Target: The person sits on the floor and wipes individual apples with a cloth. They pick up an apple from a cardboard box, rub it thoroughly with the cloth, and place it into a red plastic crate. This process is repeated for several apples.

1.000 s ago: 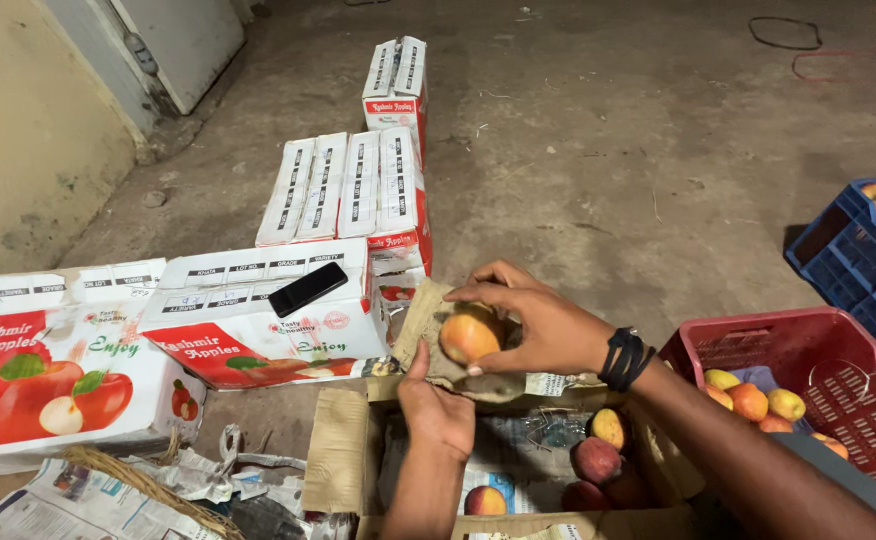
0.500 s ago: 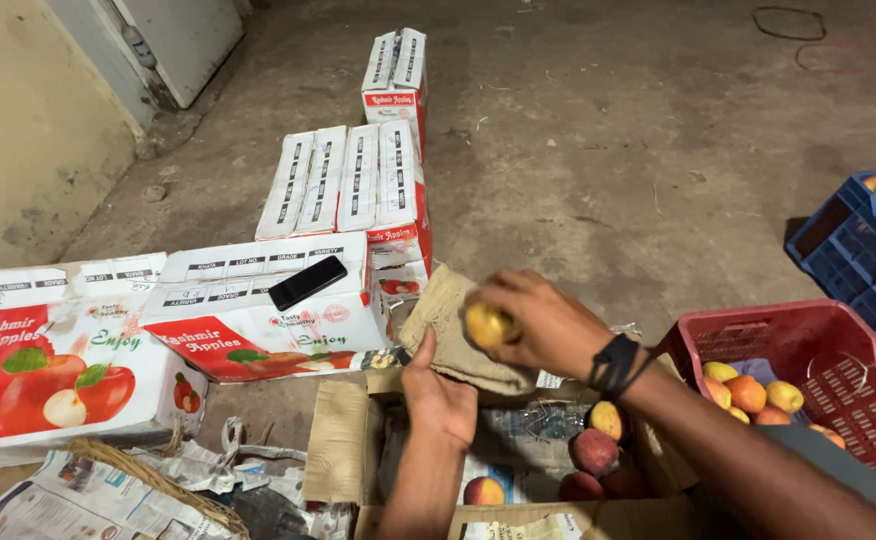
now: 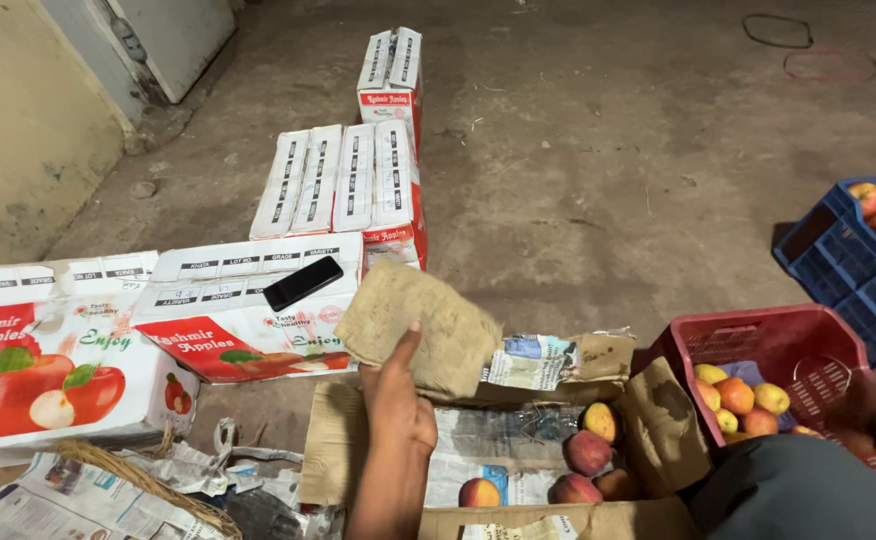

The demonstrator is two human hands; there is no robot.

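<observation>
Cloth (image 3: 420,328), brown and rough, is pinched in the left hand (image 3: 396,400) above the open carton (image 3: 478,470) with apples (image 3: 588,452). The right hand (image 3: 873,405) is blurred over the red crate (image 3: 758,335); I cannot tell its fingers.

Counts: 1 brown cloth (image 3: 420,325) in the left hand (image 3: 395,400); 1 phone (image 3: 302,282) just left of it; 5 apples (image 3: 588,452) in the open carton (image 3: 658,420) right of that hand (maybe more hidden); 2 crates (image 3: 748,335), red and blue.
</observation>
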